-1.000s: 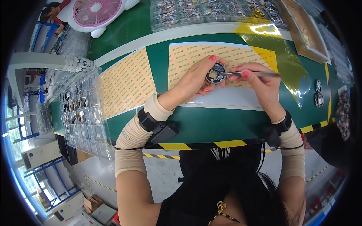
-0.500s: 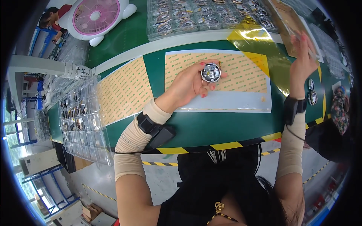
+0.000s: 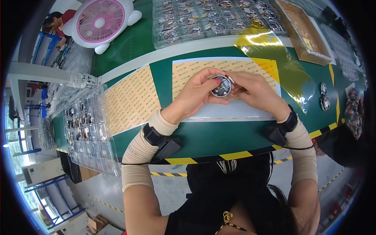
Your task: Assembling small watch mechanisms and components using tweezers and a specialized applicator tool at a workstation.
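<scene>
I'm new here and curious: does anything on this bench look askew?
The yellow film looks a bit askew: it lies slantwise across the pale ledge and over a corner of the right patterned sheet. Nothing looks spilled; the round device in the left hand shows no clear damage.

Green print repeats on the right tan sheet [image 3: 196, 67], two o'clock from centre, and the left tan sheet [image 3: 132, 100], ten o'clock; black handwriting marks the white bar [image 3: 58, 73] beyond; faint lettering, the beige sleeve [image 3: 138, 145] at eight.
</scene>
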`<state>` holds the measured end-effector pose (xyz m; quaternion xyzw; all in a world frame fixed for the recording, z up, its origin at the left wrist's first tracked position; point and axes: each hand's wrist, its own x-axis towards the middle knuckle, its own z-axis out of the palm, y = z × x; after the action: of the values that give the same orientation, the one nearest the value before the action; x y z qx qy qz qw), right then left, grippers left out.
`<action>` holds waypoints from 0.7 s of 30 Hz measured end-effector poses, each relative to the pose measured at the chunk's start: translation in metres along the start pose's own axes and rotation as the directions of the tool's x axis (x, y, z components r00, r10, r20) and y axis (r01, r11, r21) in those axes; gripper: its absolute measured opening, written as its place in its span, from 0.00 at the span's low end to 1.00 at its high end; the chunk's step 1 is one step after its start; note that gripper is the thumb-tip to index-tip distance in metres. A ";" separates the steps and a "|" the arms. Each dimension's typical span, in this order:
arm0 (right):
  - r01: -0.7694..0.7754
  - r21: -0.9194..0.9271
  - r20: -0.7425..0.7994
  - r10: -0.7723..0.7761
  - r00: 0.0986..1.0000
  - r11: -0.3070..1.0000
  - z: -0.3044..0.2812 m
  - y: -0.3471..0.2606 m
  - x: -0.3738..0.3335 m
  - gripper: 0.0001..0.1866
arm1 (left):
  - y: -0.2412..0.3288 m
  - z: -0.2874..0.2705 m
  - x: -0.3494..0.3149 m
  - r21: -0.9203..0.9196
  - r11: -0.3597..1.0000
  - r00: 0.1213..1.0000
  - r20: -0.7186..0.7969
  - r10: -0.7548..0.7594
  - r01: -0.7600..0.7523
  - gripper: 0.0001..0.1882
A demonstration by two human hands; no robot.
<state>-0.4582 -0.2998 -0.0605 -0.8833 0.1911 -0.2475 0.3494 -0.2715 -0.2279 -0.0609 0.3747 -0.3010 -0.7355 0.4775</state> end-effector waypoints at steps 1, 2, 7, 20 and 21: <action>-0.001 0.000 0.001 0.001 1.000 1.000 0.002 0.003 -0.001 0.25 | 0.000 0.002 0.000 0.034 0.999 1.000 -0.025 0.016 -0.015 0.12; 0.039 -0.018 -0.026 -0.039 0.999 0.999 0.004 0.006 -0.002 0.24 | 0.001 0.003 0.000 0.067 0.997 0.998 -0.049 0.034 -0.031 0.12; 0.111 -0.052 -0.136 -0.118 0.984 0.992 0.005 0.006 -0.001 0.21 | 0.006 0.000 0.000 0.162 0.986 0.998 -0.038 0.042 -0.035 0.11; 0.319 -0.504 -0.188 -0.463 0.867 0.802 0.008 -0.007 0.000 0.19 | 0.006 0.001 0.001 -0.200 0.979 0.981 -0.195 0.009 -0.049 0.10; 0.318 -0.505 -0.187 -0.462 0.867 0.802 0.009 -0.008 0.001 0.19 | 0.003 0.002 0.002 -0.181 0.981 0.977 -0.213 0.024 -0.063 0.10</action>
<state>-0.4512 -0.2906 -0.0603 -0.9122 0.1066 -0.3938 0.0387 -0.2720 -0.2304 -0.0583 0.3972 -0.1868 -0.7060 0.5558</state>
